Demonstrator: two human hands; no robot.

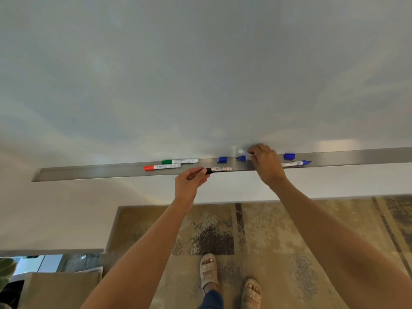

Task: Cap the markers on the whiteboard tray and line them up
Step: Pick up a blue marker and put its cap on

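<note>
Here left hand [189, 179] pinches black marker [219, 169], lengthwise along tray [89, 172]; right hand [266, 162] grips blue marker [242, 158], tip leftward.

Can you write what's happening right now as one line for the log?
left hand: holds black marker | right hand: grips uncapped blue marker | tray: two loose blue caps

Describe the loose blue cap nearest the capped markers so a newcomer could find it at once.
Find the long metal tray under the whiteboard. Just right of the green marker, against the board, lies a loose blue cap. The other blue cap sits beyond the right hand.
</note>
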